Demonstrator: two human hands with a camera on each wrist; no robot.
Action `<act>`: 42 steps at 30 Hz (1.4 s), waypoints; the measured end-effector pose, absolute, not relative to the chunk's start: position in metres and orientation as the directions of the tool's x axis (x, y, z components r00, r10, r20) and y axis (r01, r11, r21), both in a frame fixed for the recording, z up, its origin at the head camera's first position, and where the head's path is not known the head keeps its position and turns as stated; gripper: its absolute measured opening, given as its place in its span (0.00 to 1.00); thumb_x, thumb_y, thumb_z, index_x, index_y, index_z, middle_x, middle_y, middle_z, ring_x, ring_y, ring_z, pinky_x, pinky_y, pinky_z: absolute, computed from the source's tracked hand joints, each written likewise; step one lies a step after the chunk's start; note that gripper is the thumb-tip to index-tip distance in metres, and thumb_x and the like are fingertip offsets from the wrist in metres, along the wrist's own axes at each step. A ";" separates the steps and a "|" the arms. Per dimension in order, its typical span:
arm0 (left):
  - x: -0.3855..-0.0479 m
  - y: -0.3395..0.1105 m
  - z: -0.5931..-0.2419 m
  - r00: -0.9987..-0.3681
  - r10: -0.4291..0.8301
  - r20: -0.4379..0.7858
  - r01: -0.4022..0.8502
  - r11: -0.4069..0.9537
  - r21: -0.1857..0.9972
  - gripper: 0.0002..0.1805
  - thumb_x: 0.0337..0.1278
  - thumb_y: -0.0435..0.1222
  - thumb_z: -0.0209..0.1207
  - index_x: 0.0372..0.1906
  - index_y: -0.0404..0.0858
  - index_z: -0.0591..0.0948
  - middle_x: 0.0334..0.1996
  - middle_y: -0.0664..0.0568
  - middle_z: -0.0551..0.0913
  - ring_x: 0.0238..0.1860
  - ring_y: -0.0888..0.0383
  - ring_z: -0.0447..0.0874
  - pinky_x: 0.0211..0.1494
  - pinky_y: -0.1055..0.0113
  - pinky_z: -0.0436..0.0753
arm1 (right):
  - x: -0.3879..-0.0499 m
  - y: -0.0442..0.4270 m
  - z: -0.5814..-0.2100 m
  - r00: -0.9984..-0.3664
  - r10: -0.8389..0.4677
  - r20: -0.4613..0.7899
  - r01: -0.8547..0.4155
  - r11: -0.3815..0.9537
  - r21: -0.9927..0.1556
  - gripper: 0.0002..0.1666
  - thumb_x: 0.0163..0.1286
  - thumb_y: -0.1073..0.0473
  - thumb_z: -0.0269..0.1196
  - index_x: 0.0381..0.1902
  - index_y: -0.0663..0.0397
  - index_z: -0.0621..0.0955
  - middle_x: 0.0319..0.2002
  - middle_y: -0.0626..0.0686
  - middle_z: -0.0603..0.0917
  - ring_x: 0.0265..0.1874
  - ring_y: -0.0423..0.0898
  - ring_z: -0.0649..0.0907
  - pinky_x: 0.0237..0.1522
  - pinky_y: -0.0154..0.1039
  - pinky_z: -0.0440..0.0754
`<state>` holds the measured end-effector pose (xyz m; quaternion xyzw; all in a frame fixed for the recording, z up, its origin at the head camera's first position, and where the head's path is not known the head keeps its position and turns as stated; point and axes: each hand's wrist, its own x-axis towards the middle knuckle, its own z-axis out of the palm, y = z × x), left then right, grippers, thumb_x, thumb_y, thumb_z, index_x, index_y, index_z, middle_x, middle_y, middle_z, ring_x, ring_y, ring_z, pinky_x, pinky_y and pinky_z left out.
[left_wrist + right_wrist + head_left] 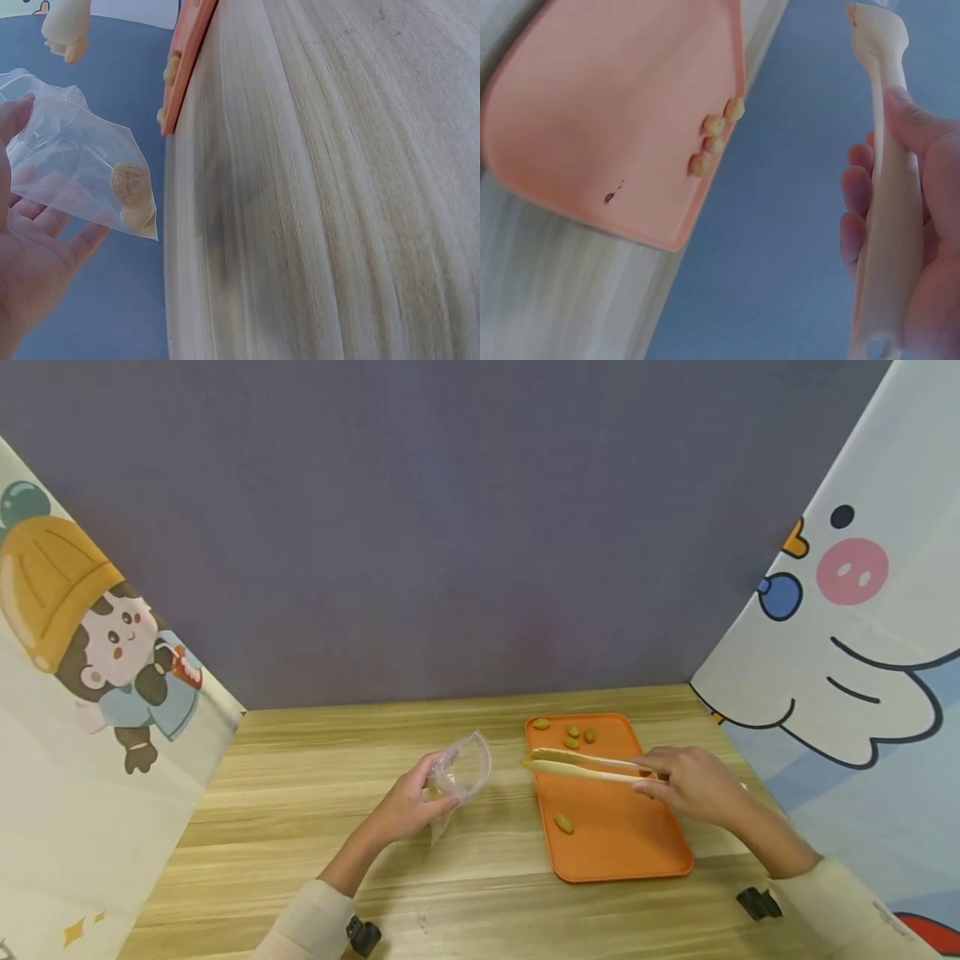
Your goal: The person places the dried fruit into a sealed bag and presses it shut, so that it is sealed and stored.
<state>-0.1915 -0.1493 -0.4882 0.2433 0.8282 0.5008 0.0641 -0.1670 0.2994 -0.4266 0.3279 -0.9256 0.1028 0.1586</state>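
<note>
My left hand (412, 797) holds a clear plastic bag (474, 764), its mouth spread wide towards the tray. Wrinkled brown pieces (132, 187), like nuts or dried fruit, lie in the bag's lower corner. My right hand (693, 783) grips cream-coloured tongs (588, 772) over the orange tray (615, 847). Between the tongs' tips sits a small yellow-brown piece (851, 11), just right of the bag's mouth and apart from it. Several similar oval pieces (572, 742) rest near the tray's far end, and a single oval piece (563, 823) is by its left edge.
The tray lies on a wood-grain table (315, 793), right of the bag. A dark grey panel (465, 543) rises behind the table. Printed cartoon panels stand at the left (112, 693) and right (840, 693).
</note>
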 end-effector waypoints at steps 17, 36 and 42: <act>-0.192 -0.147 -0.489 -0.880 0.456 0.133 0.321 0.366 0.874 0.39 0.63 0.41 0.68 0.76 0.41 0.64 0.70 0.38 0.73 0.64 0.35 0.78 0.58 0.44 0.85 | -0.174 0.270 -0.417 -0.695 -0.581 0.424 -0.679 0.724 -0.122 0.21 0.57 0.56 0.76 0.49 0.52 0.89 0.32 0.45 0.90 0.21 0.25 0.73 0.22 0.25 0.71; -0.190 -0.145 -0.487 -0.880 0.461 0.114 0.309 0.374 0.875 0.39 0.64 0.42 0.67 0.76 0.43 0.64 0.72 0.40 0.72 0.66 0.35 0.76 0.57 0.48 0.85 | -0.179 0.242 -0.410 -0.720 -0.583 0.377 -0.669 0.727 -0.153 0.25 0.59 0.51 0.75 0.54 0.52 0.88 0.40 0.50 0.92 0.21 0.26 0.74 0.24 0.27 0.73; -0.190 -0.144 -0.487 -0.882 0.457 0.112 0.305 0.373 0.877 0.39 0.64 0.41 0.67 0.76 0.43 0.64 0.71 0.41 0.73 0.66 0.36 0.77 0.59 0.47 0.84 | -0.181 0.238 -0.410 -0.703 -0.591 0.395 -0.681 0.719 -0.136 0.25 0.58 0.50 0.75 0.54 0.51 0.88 0.41 0.49 0.92 0.23 0.29 0.78 0.26 0.29 0.77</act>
